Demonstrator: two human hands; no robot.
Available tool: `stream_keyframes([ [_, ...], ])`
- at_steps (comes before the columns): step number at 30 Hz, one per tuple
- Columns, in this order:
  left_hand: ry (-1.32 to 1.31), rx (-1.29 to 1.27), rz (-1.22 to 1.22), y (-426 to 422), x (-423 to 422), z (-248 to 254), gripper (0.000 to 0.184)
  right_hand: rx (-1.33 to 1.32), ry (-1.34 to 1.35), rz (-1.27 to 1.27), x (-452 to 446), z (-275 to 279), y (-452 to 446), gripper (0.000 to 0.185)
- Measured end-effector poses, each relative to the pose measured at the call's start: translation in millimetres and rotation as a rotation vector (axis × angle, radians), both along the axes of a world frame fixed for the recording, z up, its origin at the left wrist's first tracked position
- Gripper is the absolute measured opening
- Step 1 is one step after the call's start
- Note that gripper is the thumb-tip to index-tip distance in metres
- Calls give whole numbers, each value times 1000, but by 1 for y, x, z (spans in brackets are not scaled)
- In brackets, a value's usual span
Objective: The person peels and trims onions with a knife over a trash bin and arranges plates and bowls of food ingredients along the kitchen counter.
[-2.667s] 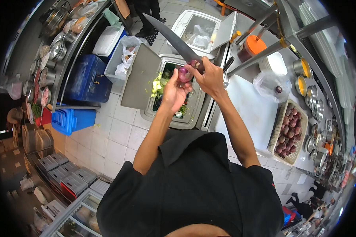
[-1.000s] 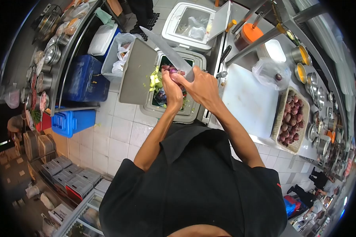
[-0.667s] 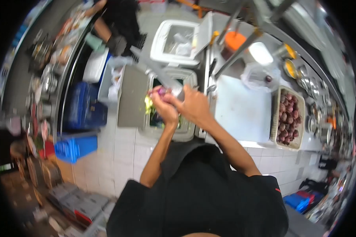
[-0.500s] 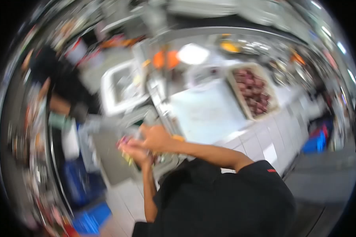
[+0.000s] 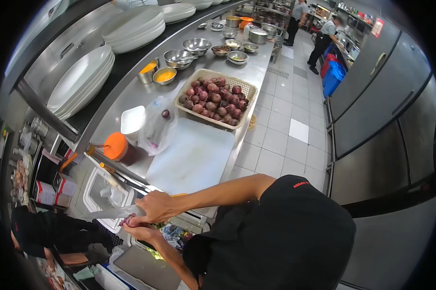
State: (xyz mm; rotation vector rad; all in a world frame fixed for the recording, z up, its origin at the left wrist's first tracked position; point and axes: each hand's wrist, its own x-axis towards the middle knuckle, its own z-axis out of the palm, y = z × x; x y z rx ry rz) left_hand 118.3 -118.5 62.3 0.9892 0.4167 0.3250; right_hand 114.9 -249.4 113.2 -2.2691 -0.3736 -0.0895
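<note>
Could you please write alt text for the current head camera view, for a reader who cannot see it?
A right hand grips a large knife close to a red onion held in the left hand. Alongside, a metal counter carries a pale cutting board and a basket full of red onions.

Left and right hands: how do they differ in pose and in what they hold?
The left hand cups a purple onion from below; the right hand grips a knife. The left hand's palm faces up, while the right hand shows its back. Both are bare.
</note>
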Motion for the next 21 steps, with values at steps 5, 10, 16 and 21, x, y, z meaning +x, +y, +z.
stream_keyframes([
  [5,43,-14,-19,10,12,-6,41,4,-43,-11,1,3,-5,78],
  [10,8,-66,-463,27,3,23,37,37,-111,70,11,3,-8,70],
  [16,-11,-105,-389,26,-2,19,39,131,-39,151,20,-1,-2,65],
  [21,-135,-155,-79,16,-1,-7,40,106,47,181,10,-5,7,71],
])
